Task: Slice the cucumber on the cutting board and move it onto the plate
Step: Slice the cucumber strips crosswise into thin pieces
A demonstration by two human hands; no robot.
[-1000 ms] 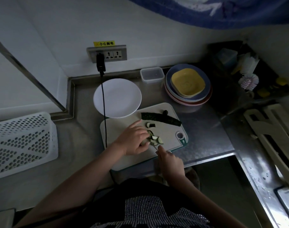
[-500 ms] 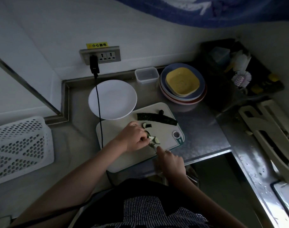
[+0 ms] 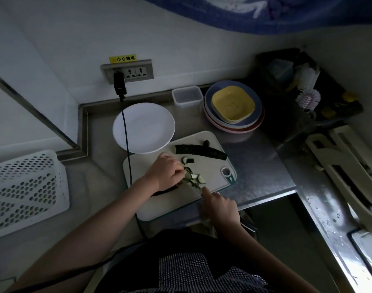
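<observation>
Dimly lit: knife blade barely visible, handle hidden in gripping right hand. Left hand curls over cucumber piece on cutting board; slices alongside. White plate empty; steel counter.

A dark green cucumber strip is being shown on a pale cutting board, beside a white plate and a yellow dish.
</observation>
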